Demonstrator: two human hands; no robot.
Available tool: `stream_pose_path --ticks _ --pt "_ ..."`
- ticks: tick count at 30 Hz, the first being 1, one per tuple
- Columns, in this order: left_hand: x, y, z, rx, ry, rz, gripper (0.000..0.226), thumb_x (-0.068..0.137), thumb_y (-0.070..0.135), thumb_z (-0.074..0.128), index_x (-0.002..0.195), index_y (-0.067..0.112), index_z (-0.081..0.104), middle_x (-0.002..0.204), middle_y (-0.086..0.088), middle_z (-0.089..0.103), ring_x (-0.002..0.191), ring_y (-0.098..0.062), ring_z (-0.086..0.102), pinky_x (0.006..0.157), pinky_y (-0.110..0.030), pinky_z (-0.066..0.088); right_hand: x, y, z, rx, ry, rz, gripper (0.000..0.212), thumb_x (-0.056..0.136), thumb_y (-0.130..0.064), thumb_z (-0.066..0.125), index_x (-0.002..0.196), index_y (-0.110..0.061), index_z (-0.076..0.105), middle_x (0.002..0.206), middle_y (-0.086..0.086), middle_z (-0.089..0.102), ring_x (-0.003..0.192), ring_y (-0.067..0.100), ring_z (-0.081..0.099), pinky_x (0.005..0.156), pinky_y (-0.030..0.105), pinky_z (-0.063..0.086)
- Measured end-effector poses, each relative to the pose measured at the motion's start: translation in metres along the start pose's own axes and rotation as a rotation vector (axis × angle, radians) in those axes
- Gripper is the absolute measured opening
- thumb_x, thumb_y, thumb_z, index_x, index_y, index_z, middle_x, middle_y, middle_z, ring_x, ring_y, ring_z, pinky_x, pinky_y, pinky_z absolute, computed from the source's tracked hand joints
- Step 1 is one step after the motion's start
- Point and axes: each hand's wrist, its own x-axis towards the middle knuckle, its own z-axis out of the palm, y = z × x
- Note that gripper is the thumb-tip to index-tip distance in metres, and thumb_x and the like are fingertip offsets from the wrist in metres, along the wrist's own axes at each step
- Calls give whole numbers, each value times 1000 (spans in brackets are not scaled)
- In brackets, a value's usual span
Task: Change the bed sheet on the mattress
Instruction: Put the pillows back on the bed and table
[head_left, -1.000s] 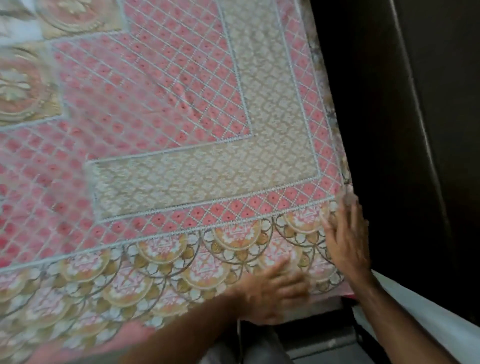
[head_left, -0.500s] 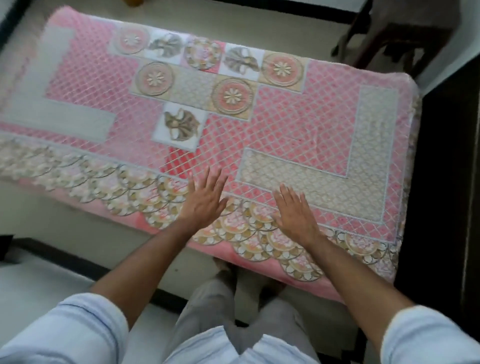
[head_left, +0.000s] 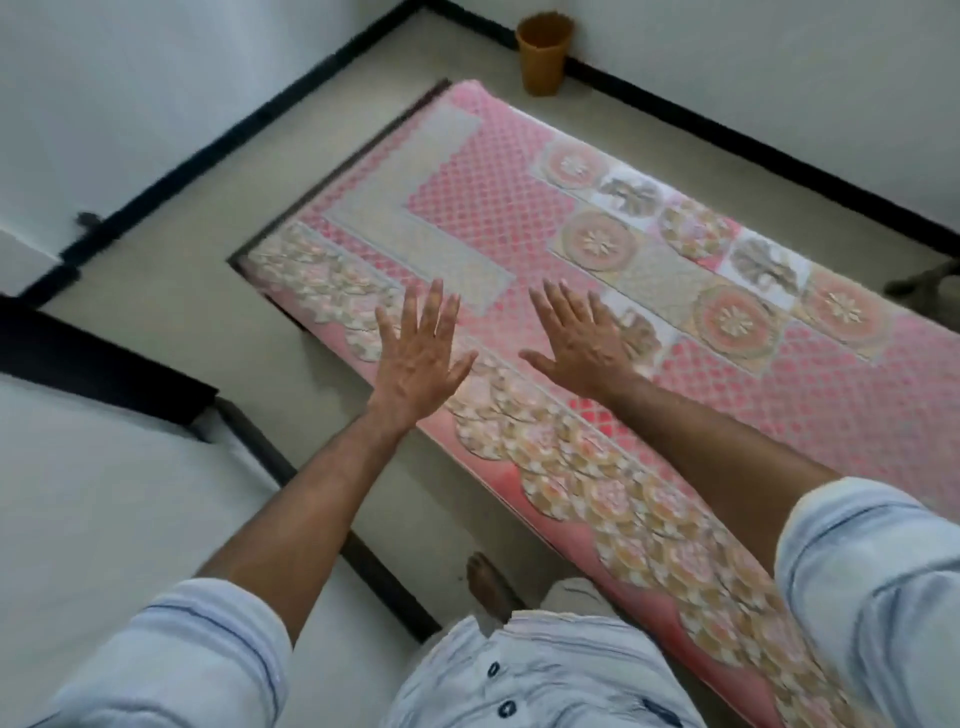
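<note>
Overhead, a person reaches both arms out over a pink patterned bed sheet spread flat across a low mattress on the floor. Left hand and right hand are both extended palm-down with fingers straight and spread apart — holding nothing — the left over the sheet's scalloped border at the near edge, the right further in beside the floral squares; whether the palms touch the cloth cannot be told. Rolled pale-blue sleeves frame the view. An orange-brown cup stands on the floor by the wall, just past the mattress's far end.
</note>
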Motion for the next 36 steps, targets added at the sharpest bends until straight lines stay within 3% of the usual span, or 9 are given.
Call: stream_pose_path --ticks 7,22,29,36 --pt "35 -199 -39 22 41 -208 84 95 65 17 162 16 7 170 -8 -7 155 -36 -10 117 -70 0 192 -135 -51 5 85 -193 86 97 -69 31 160 -17 3 168 10 1 155 30 4 124 57 4" --pt "237 -582 -114 161 127 -350 82 97 64 16 162 16 5 170 -8 -9 155 -36 -10 117 -72 5 629 -314 -139 -54 158 -359 93 94 -69 39 160 -16 2 168 11 0 155 31 4 123 59 6" --pt "331 -749 -124 138 171 -366 82 99 65 20 162 18 -2 169 -5 -17 154 -34 -17 118 -71 2 810 -393 -169 -88 216 -364 89 95 -69 33 160 -16 2 168 10 4 155 29 7 123 59 8" --pt "431 -922 -160 188 267 -285 81 98 65 15 162 18 -3 169 -6 -13 155 -36 -12 117 -72 5 972 -460 -201 -84 284 -272 89 95 -69 32 160 -16 2 168 8 3 155 28 8 123 58 9"
